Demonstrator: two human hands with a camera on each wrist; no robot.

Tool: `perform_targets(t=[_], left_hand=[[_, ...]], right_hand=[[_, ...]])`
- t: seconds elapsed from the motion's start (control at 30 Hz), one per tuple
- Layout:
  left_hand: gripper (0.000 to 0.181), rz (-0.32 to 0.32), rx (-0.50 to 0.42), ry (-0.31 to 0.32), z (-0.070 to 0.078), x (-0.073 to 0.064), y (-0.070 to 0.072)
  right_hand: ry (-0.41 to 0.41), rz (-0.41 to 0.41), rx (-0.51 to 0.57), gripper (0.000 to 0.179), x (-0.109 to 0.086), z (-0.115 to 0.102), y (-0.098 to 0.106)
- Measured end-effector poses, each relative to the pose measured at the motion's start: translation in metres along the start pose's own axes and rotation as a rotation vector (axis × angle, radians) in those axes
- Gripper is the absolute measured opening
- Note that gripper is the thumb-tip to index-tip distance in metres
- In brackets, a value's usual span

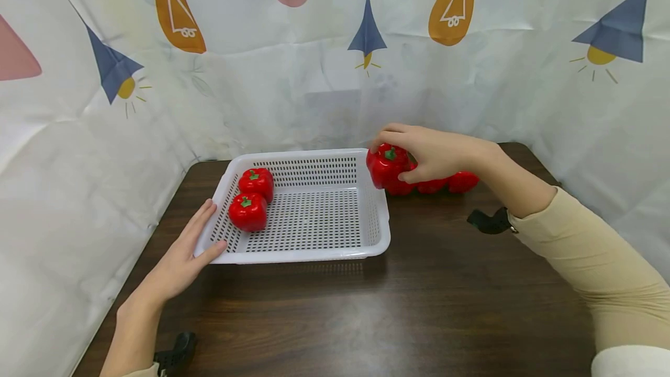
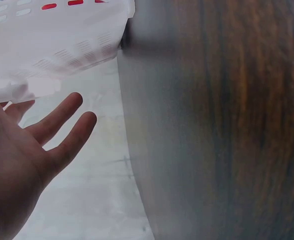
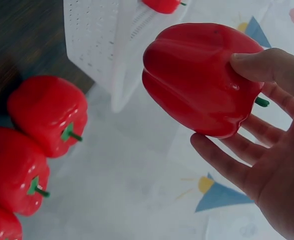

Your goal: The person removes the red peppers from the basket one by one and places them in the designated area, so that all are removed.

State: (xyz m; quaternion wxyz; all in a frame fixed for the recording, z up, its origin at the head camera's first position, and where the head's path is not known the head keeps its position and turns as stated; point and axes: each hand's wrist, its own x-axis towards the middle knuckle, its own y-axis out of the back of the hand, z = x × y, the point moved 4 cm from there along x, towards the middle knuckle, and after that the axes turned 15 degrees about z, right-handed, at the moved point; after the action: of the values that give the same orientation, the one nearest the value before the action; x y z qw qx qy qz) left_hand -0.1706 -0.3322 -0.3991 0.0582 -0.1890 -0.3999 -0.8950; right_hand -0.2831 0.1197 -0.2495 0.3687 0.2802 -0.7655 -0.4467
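Note:
My right hand grips a red bell pepper with a green stem, up beside the right rim of a white plastic basket. In the right wrist view, thumb and fingers clasp this pepper near its stem end, above the table. My left hand rests against the basket's left end with fingers spread and fairly straight. The left wrist view has that hand beside the basket's outer wall. Inside the basket at its left, two red peppers sit one behind the other, the nearer pepper touching the farther pepper.
More red peppers stand in a row on the dark wooden table, right of the basket and partly behind my right hand. Three of these peppers show in the right wrist view. A white printed curtain surrounds the table's back and sides.

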Motion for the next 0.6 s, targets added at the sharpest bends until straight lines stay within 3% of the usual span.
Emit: perform_targets(t=[0.4, 0.6], left_hand=[[0.084, -0.006, 0.016, 0.010, 0.001, -0.001, 0.001], [0.086, -0.013, 0.016, 0.021, 0.003, 0.000, 0.001]], right_hand=[[-0.021, 0.006, -0.008, 0.056, -0.022, 0.013, 0.009], [-0.095, -0.009, 0.003, 0.059, -0.033, 0.022, 0.006]])
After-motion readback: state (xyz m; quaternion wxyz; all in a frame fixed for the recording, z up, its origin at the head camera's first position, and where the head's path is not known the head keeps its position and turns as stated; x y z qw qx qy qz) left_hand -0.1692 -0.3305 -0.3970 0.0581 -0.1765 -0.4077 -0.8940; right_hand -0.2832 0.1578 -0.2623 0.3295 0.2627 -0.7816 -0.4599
